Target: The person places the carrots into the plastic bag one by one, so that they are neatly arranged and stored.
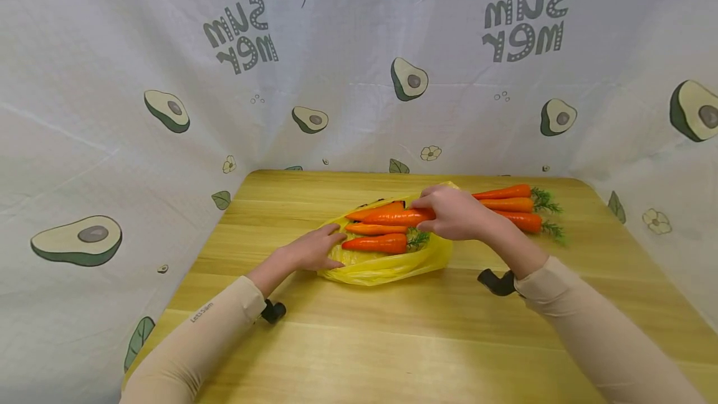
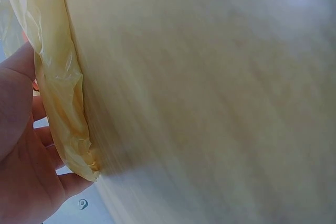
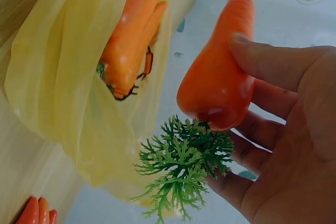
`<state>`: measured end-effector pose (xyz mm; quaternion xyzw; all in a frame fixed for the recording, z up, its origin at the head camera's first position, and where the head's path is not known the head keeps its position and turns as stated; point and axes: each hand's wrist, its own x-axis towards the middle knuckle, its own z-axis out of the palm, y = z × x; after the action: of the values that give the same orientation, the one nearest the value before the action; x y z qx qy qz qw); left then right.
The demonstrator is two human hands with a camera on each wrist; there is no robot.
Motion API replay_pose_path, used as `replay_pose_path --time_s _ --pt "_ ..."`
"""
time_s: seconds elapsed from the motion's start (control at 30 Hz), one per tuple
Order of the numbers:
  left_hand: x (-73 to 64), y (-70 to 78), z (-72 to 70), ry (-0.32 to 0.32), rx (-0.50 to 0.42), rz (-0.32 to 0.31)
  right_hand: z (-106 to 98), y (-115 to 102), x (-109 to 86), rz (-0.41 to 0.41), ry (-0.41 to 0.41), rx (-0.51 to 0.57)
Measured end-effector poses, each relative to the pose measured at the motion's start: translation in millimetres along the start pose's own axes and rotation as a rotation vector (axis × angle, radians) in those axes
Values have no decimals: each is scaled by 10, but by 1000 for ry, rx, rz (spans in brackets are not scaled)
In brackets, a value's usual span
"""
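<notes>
My right hand (image 1: 453, 212) pinches a carrot (image 3: 223, 66) between thumb and fingers, its leafy green top (image 3: 181, 161) hanging down in the right wrist view. This carrot is over a crumpled yellow plastic bag (image 1: 364, 274). Inside the bag lie several orange carrots (image 1: 376, 243), side by side with their tips to the left. My left hand (image 1: 314, 249) is at the bag's left end, fingers spread and reaching over its edge. In the left wrist view, the yellow film (image 2: 65, 93) covers part of those fingers.
Several more carrots (image 1: 516, 204) with green tops lie on the wooden table (image 1: 392, 341) to the right of the bag, partly behind my right hand. A white curtain (image 1: 359, 36) printed with avocados surrounds the table's back and sides. Black wrist mounts (image 1: 496, 282) sit under both sleeves.
</notes>
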<state>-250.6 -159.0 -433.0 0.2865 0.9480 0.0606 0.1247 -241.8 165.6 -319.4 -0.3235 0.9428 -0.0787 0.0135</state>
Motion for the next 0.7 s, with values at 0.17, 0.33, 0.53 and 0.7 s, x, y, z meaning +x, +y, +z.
replay_pose_path --time_s 0.17,0.33,0.53,0.7 --pt "-3 0 -5 -1 -4 -3 69 -89 101 -36 -44 18" --pt "0 -1 -6 7 -2 5 127 -166 203 -67 -68 -4" --pt "-10 -3 -11 4 -8 1 237 -227 314 -89 -103 -8" --pt "-8 -8 -3 7 -15 4 358 -263 373 -69 -161 -8"
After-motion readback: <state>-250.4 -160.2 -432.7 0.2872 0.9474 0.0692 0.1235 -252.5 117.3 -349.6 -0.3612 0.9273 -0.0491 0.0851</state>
